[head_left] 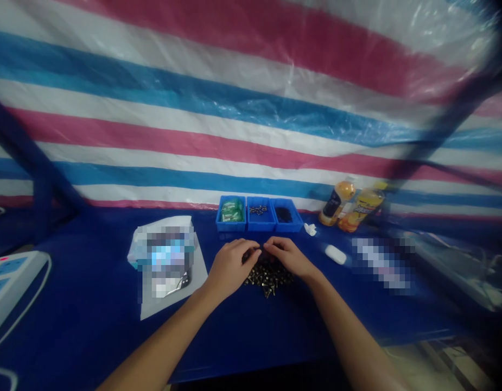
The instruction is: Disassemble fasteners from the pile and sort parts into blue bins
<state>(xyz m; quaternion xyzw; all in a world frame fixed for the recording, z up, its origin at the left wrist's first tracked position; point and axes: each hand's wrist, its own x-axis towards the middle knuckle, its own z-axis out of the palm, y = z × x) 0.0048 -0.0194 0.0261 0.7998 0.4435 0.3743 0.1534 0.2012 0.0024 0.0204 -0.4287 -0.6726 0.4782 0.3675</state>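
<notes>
A pile of small brassy metal parts [269, 279] lies on the blue table [251, 331]. Over its left back edge is my left hand [235, 265], thumb and fingers curled together at something I cannot make out. My right hand [286, 254] is over the pile's right back edge, its thumb and forefinger pinched close to the left fingertips; what it holds is too small to name. Behind the hands stand three blue bins: one with green packets [232, 210], one with small metal pieces [258, 209], and one with dark small parts [283, 214].
Two drink bottles [337, 203] stand at the back right, near a crumpled tissue [310, 229] and a white oval case [335, 254]. Papers and a plastic bag [140, 244] lie on the left. A white power strip [14, 282] sits at the far left. Striped sheeting hangs behind.
</notes>
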